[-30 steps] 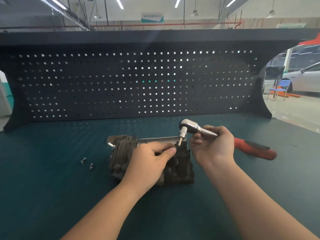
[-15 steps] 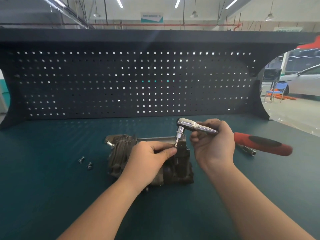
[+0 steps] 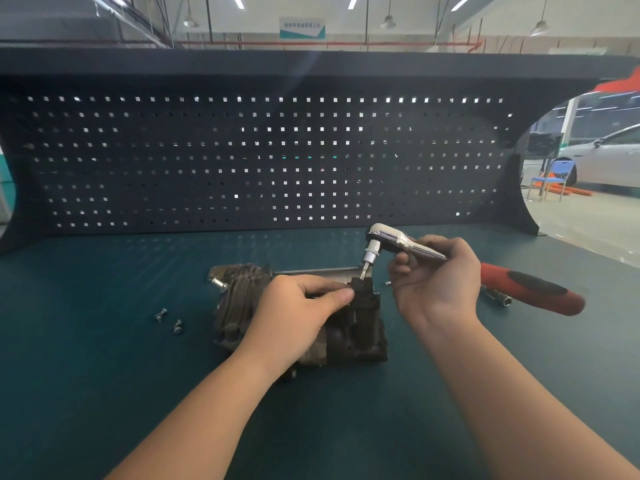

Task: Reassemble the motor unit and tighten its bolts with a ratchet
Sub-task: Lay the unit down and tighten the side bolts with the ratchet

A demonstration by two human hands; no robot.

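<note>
The dark, ribbed motor unit [image 3: 239, 303] lies on the green bench mat. My left hand [image 3: 298, 317] lies over its middle, thumb and fingers gripping the top of its dark end block. My right hand [image 3: 436, 278] grips the chrome shaft of the ratchet [image 3: 384, 237], whose red and black handle [image 3: 533, 292] sticks out to the right. The ratchet's bit [image 3: 364, 271] points down onto the top of the block, just past my left thumb. Two loose bolts [image 3: 169, 320] lie on the mat left of the motor.
A silver socket extension [image 3: 498, 298] lies on the mat under the ratchet handle. A dark pegboard [image 3: 263, 161] walls off the back of the bench. Beyond the right end are a car and a blue chair.
The ratchet handle has swung from pointing right and slightly away to lower and nearer me on the right. The bit stays on the block. My left hand has kept its grip on the motor.
</note>
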